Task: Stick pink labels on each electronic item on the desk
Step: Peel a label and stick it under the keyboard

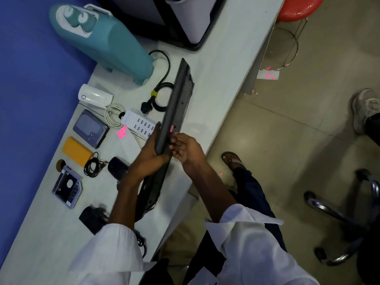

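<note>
A long black keyboard (177, 103) stands tilted on its edge over the white desk (222, 75). My left hand (151, 153) grips its near end from the left. A pink label (172, 128) sits on the keyboard's underside, and the fingertips of my right hand (185, 149) press beside it. A sheet of pink labels (121, 132) lies on the desk to the left. Around it lie a white USB hub (139, 123), a hard drive (90, 128), a yellow power bank (77, 151), a black mouse (117, 166) and a drive caddy (66, 187).
A teal appliance (107, 40) lies at the back left, a white cylinder device (95, 96) near it, and a black power cable (158, 95). A black adapter (92, 218) sits near my left sleeve. Chairs, a red stool (296, 7) and another person's shoe (365, 110) stand on the floor right.
</note>
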`<action>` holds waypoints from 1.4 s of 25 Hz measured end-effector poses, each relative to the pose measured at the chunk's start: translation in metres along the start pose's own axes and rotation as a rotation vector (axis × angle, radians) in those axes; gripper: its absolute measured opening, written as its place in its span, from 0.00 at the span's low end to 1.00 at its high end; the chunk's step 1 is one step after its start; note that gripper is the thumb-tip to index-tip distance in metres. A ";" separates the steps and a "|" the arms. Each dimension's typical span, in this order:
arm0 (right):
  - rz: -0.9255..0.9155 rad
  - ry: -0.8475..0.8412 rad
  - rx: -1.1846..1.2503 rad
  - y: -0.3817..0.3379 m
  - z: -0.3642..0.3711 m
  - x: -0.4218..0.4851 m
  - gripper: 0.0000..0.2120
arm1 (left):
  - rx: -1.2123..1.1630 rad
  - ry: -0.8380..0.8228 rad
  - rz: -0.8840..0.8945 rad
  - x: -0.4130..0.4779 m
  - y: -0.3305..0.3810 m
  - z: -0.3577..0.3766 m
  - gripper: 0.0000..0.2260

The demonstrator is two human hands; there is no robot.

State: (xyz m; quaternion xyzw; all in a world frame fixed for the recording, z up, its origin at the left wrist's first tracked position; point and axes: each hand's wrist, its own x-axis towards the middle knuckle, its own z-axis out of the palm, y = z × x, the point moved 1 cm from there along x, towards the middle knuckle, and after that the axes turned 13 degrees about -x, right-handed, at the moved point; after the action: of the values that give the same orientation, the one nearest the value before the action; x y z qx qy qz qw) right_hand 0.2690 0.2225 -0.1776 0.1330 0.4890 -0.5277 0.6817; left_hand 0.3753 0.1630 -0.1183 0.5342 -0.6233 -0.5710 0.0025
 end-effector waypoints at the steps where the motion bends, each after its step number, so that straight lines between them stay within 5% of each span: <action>1: 0.008 -0.006 0.030 0.000 -0.006 -0.003 0.04 | 0.009 0.004 0.044 -0.001 -0.002 0.012 0.43; 8: 0.008 0.066 0.019 0.002 -0.050 -0.020 0.09 | 0.436 0.145 0.212 -0.004 -0.028 0.086 0.47; 14: -0.026 0.344 -0.104 0.006 -0.063 -0.018 0.09 | 0.566 0.249 0.203 0.000 -0.051 0.106 0.49; 18: -0.157 0.508 -0.263 0.009 -0.070 -0.018 0.08 | 0.587 0.251 0.213 0.001 -0.057 0.109 0.48; 30: -0.255 0.656 -0.685 0.016 -0.070 -0.010 0.03 | 0.470 0.264 0.260 -0.004 -0.067 0.103 0.44; 35: -0.493 0.492 -0.859 0.026 -0.031 -0.011 0.06 | 0.334 0.449 0.318 -0.009 -0.076 0.078 0.35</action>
State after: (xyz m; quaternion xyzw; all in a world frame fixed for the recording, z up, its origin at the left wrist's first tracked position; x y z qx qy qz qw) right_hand 0.2747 0.2616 -0.1923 -0.1560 0.8219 -0.3780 0.3966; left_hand 0.3815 0.2417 -0.1940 0.5356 -0.7682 -0.3210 0.1413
